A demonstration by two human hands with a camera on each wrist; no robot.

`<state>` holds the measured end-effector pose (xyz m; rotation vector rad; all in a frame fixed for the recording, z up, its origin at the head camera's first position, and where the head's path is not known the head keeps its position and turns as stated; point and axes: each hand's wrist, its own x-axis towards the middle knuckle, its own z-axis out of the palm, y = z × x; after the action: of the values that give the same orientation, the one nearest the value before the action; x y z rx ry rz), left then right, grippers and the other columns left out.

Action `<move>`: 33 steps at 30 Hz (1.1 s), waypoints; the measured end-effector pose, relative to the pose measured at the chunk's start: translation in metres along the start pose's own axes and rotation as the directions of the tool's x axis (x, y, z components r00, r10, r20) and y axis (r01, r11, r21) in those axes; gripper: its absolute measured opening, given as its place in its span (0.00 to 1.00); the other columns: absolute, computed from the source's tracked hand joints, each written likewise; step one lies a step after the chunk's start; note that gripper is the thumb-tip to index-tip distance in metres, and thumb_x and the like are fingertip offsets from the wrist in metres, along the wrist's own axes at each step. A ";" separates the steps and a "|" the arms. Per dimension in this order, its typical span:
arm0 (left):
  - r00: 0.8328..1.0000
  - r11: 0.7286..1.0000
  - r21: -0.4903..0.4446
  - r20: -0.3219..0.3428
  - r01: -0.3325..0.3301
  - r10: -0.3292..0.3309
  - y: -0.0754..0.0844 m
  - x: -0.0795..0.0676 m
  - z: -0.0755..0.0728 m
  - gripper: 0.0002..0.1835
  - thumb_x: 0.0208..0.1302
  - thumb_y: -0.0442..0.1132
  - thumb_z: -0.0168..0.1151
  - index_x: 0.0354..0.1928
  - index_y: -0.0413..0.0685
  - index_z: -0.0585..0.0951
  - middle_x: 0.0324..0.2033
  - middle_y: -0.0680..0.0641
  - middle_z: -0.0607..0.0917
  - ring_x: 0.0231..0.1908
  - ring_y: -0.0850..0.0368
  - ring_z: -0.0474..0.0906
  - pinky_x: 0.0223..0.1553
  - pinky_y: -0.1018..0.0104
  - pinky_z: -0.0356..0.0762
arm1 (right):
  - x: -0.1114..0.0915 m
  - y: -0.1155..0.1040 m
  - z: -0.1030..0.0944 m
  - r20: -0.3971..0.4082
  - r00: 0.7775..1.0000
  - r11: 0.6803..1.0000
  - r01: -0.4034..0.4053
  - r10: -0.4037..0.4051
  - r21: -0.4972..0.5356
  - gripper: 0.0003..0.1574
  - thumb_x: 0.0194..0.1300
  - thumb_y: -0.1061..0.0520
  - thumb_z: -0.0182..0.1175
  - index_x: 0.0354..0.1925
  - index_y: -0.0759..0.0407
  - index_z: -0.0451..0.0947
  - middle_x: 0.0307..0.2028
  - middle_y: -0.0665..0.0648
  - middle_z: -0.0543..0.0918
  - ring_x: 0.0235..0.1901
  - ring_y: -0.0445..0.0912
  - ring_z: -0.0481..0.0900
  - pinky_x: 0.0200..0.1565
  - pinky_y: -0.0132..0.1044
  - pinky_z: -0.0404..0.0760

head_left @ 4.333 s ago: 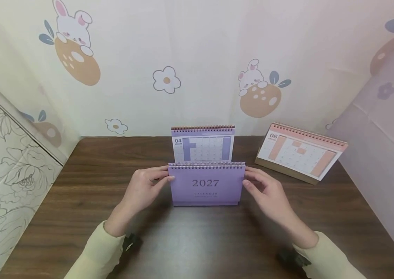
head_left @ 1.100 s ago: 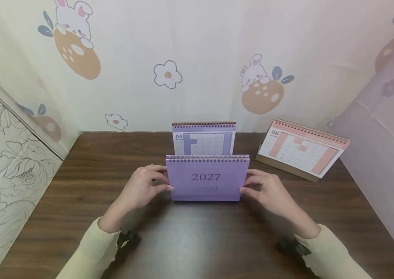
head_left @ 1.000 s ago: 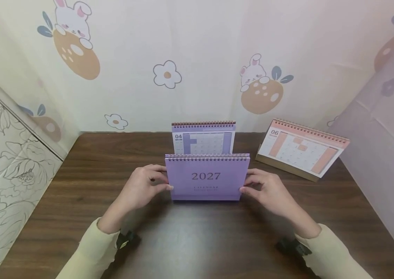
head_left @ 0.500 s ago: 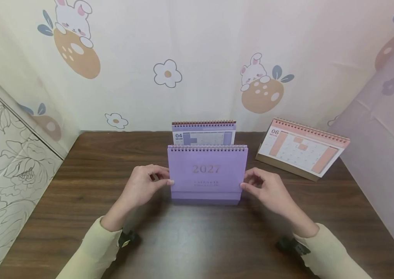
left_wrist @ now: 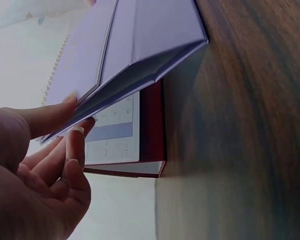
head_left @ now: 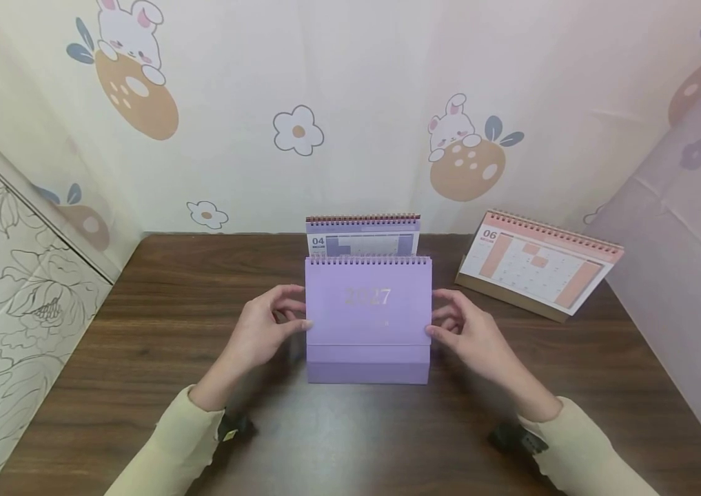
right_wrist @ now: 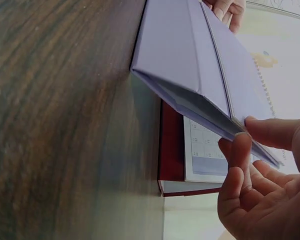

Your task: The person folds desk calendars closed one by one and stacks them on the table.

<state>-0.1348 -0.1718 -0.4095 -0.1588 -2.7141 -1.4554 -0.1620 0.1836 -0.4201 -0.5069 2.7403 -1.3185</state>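
Note:
In the head view, a purple desk calendar (head_left: 369,331) marked 2027 stands at the middle of the table. My left hand (head_left: 263,324) pinches its left side between thumb and fingers. At the opposite side, my right hand (head_left: 471,334) does the same. Both wrist views show the thumbs on the cover of the calendar (left_wrist: 160,30) and fingers behind it, with its folded base (right_wrist: 165,50) spread apart below. Directly behind is a second calendar (head_left: 381,244) on page 04, its lower part hidden. The wrist views show that one's dark red stand (right_wrist: 171,145).
A pink-topped calendar (head_left: 539,265) on page 06 stands angled at the back right. Behind the dark wooden table (head_left: 189,275) hangs a patterned curtain (head_left: 369,89). A flower-drawn panel (head_left: 21,324) borders the left side.
The purple calendar's cover leans further back, and its base has come into view below, nearer to me. It hides more of the calendar behind. Both hands keep hold of its sides.

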 end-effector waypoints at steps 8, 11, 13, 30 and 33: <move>0.997 0.999 0.035 0.072 0.011 -0.013 -0.008 0.002 0.004 0.27 0.56 0.34 0.75 0.59 0.41 0.80 0.38 0.51 0.88 0.33 0.58 0.78 0.34 0.64 0.75 | -0.001 0.000 0.004 0.075 0.996 0.997 -0.046 0.050 -0.058 0.36 0.64 0.60 0.68 0.67 0.63 0.68 0.43 0.57 0.85 0.35 0.44 0.81 0.33 0.37 0.80; 0.994 0.997 0.077 0.107 0.013 -0.021 -0.010 0.003 0.006 0.27 0.57 0.35 0.74 0.59 0.39 0.79 0.39 0.51 0.88 0.34 0.58 0.78 0.36 0.63 0.74 | -0.001 -0.001 0.005 0.106 0.992 0.995 -0.056 0.065 -0.081 0.36 0.65 0.60 0.67 0.68 0.65 0.67 0.44 0.58 0.85 0.36 0.45 0.81 0.34 0.38 0.79; 0.991 0.994 0.107 0.127 0.028 -0.041 -0.010 0.003 0.007 0.28 0.57 0.37 0.74 0.60 0.38 0.79 0.40 0.51 0.87 0.36 0.58 0.78 0.38 0.62 0.74 | -0.001 0.000 0.005 0.134 0.989 0.994 -0.044 0.057 -0.096 0.36 0.66 0.59 0.66 0.68 0.68 0.67 0.45 0.59 0.85 0.37 0.45 0.80 0.35 0.38 0.79; 0.971 0.961 0.272 0.213 0.052 -0.112 -0.018 0.002 0.020 0.29 0.55 0.43 0.76 0.57 0.38 0.82 0.30 0.53 0.84 0.33 0.59 0.77 0.36 0.63 0.76 | -0.001 0.006 0.014 0.261 0.964 0.985 0.001 0.044 -0.171 0.34 0.65 0.60 0.67 0.64 0.75 0.70 0.34 0.53 0.80 0.30 0.43 0.74 0.29 0.36 0.74; 0.966 0.954 0.295 0.227 0.050 -0.121 -0.018 0.002 0.022 0.28 0.55 0.44 0.76 0.57 0.39 0.83 0.30 0.53 0.83 0.31 0.59 0.76 0.34 0.63 0.74 | -0.001 0.007 0.015 0.271 0.961 0.982 0.006 0.047 -0.190 0.33 0.65 0.61 0.67 0.63 0.75 0.70 0.37 0.54 0.81 0.31 0.43 0.75 0.32 0.38 0.74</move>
<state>-0.1386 -0.1633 -0.4360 -0.2188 -3.1302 -1.1034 -0.1604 0.1765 -0.4348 -0.6199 2.6395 -0.9072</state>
